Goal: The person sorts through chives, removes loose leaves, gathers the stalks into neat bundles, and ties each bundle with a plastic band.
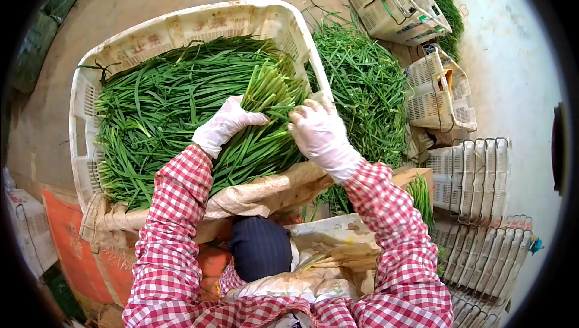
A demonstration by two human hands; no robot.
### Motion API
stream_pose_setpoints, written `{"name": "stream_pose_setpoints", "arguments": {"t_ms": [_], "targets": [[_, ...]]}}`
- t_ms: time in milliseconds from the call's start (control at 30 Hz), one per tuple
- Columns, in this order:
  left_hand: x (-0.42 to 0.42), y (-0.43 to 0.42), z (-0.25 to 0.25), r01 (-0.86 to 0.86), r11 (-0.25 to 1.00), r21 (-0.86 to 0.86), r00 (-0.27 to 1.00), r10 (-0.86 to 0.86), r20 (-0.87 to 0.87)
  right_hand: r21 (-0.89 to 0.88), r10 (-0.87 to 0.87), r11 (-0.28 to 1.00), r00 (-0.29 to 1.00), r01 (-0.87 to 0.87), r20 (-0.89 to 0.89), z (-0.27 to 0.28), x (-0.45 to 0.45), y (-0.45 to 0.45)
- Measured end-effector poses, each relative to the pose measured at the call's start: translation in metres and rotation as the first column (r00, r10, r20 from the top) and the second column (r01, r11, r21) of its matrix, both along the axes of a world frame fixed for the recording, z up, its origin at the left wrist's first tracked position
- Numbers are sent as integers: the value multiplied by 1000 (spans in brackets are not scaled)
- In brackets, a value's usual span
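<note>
A large white plastic crate (77,102) in front of me is filled with long green garlic chives (163,105). My left hand (228,124), in a white glove, is closed round a bunch of chives (265,90) whose pale stem ends point up and away. On the other side, my right hand (319,135), also gloved, has its fingers curled in on stems at the crate's right side. The stems between its fingertips are mostly hidden by the hand. Brown woven sacking (271,192) drapes over the near rim.
A big heap of loose green leaves (362,87) lies right of the crate. White baskets (398,8) with wire handles stand beyond it, and stacked ones (470,177) line the right wall. Wrapped green bundles (36,44) sit at the far left. An orange-red surface (72,237) shows below.
</note>
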State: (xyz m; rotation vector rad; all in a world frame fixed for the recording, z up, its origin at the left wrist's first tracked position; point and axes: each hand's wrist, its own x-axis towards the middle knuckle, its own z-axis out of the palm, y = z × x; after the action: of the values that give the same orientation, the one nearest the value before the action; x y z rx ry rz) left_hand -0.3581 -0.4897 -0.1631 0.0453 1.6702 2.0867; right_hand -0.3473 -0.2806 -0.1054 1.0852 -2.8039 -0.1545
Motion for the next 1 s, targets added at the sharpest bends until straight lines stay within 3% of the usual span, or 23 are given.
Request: {"name": "stream_pose_setpoints", "arguments": {"t_ms": [100, 167, 200, 233, 267, 367, 400, 433, 500, 533, 567, 600, 633, 700, 733, 767, 833, 900, 933, 967, 1000], "targets": [[0, 2, -3, -17, 996, 86, 997, 23, -73, 123, -22, 992, 999, 16, 44, -6, -1, -19], [3, -1, 7, 16, 998, -63, 998, -19, -57, 337, -240, 930, 940, 151, 243, -5, -3, -30], [10, 0, 28, -45, 976, -213, 991, 17, -130, 374, -303, 913, 887, 164, 348, 1, -11, -35], [6, -1, 18, -5, 986, -169, 986, -23, -167, 371, -351, 908, 835, 193, 423, -9, -22, -34], [3, 0, 12, 9, 991, -130, 968, -42, -247, 403, -284, 912, 830, 78, 481, 5, -25, -35], [0, -1, 0, 35, 998, -51, 961, -48, -273, 346, -254, 937, 774, 49, 580, -26, -37, -33], [1, -2, -1, 33, 997, -65, 966, -49, -253, 158, -233, 972, 774, 173, 589, -54, -39, -26], [1, -1, -13, 19, 999, -29, 961, -26, -276, -27, -126, 983, 783, 179, 609, -48, -35, -23], [7, -8, -5, -74, 981, -178, 936, 6, -353, -542, 128, 835, 924, 95, 359, -64, -32, -29], [18, -12, 19, -154, 987, -38, 931, 133, -340, -456, 130, 890, 966, -14, 223, -51, -34, -38], [24, -21, 33, -235, 971, -44, 909, 204, -362, -364, 149, 926, 984, -103, 100, -27, -32, -57], [31, -27, 50, -326, 915, 237, 878, 386, -284, -383, 262, 892, 965, -240, 5, 3, -35, -74], [38, -38, 68, -420, 874, 246, 819, 482, -312, -402, 371, 837, 925, -372, -83, 34, -41, -91], [54, -63, 66, -549, 812, 197, 740, 582, -338, -9, 457, 890, 890, -457, -15, 66, -52, -126], [58, -80, 34, -422, 749, 510, 772, 592, -230, -160, 447, 883, 895, -440, 4, 63, -54, -142], [59, -92, 2, -478, 748, 461, 691, 644, -328, -289, 431, 865, 902, -409, 14, 61, -59, -155], [41, -114, -40, -370, 666, 647, 707, 654, -269, -128, 418, 906, 900, -404, 122, 68, -63, -172], [29, -125, -36, -251, 641, 725, 759, 595, -264, -52, 432, 902, 887, -429, 166, 73, -70, -179], [24, -125, -34, -424, 609, 670, 740, 660, -131, -141, 396, 918, 863, -370, 314, 75, -74, -180], [19, -123, -33, -499, 551, 669, 755, 655, 24, -217, 365, 930, 813, -296, 454, 78, -80, -178], [13, -128, -39, -501, 509, 700, 749, 660, 56, -198, 276, 960, 777, -197, 565, 74, -87, -177]]}}
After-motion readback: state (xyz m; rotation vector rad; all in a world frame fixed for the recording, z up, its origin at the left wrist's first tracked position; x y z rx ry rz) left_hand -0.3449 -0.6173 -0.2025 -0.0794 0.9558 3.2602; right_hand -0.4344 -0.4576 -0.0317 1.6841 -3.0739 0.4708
